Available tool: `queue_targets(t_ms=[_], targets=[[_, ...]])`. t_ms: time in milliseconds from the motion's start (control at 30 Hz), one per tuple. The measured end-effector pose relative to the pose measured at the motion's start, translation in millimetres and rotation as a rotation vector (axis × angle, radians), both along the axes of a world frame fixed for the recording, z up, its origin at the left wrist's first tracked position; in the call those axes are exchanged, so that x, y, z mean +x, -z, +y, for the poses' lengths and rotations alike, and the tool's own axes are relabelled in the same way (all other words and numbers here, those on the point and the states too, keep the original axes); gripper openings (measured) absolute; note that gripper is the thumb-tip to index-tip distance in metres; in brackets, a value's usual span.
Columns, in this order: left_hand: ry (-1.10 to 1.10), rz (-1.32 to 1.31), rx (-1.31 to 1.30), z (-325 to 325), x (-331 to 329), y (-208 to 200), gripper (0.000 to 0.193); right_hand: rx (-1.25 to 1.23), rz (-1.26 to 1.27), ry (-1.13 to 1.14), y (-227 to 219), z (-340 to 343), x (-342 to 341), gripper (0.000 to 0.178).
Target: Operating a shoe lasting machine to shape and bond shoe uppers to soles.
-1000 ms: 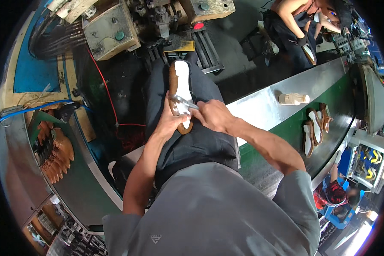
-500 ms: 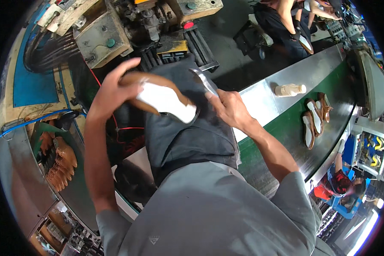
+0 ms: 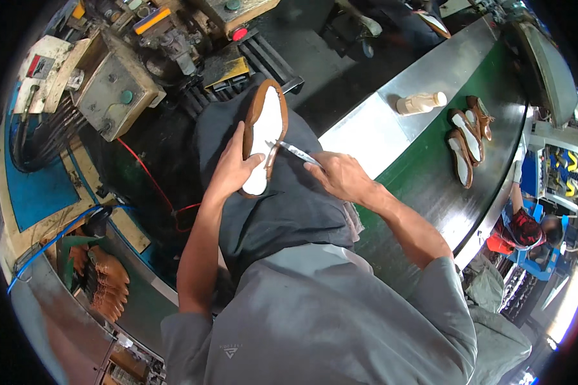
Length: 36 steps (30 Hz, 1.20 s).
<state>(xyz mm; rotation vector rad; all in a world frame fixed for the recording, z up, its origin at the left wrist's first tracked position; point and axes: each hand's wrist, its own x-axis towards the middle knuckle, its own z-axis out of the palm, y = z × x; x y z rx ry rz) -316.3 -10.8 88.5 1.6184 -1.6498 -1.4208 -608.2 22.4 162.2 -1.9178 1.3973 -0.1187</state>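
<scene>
Their left hand [image 3: 232, 165] grips a brown shoe [image 3: 267, 125], underside up. The right hand [image 3: 345, 178] holds a metal tool [image 3: 297, 153] at its edge.

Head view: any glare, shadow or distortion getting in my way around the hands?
Head view, center: left hand and right hand read clearly, but the tool's tip is hard to make out against the white-soled shoe; head view, right of the hands: the metal ledge glares nearly white; head view, top: the floor is dim; head view, rim: straight edges bow, corners go black.
</scene>
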Motion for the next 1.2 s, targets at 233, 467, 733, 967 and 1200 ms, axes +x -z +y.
queue_targets(t_ms=[233, 467, 733, 967, 1200], targets=[[-0.070, -0.003, 0.089, 55, 3, 0, 0.112, -0.104, 0.091, -0.307, 11, -15, 29, 0.043], [-0.252, -0.027, -0.023, 82, -9, 2, 0.107, -0.386, 0.123, -0.484, 49, -25, 37, 0.038], [-0.294, 0.309, 0.027, 80, -7, 12, 0.107, -0.207, 0.162, -0.440, 39, -26, 25, 0.044], [-0.553, 0.686, 0.325, 59, -13, 4, 0.084, -0.271, -0.065, -0.383, 36, -27, 17, 0.042], [-0.317, 0.092, -0.069, 61, -16, 26, 0.085, 0.127, -0.094, -0.335, 13, -75, 15, 0.041]])
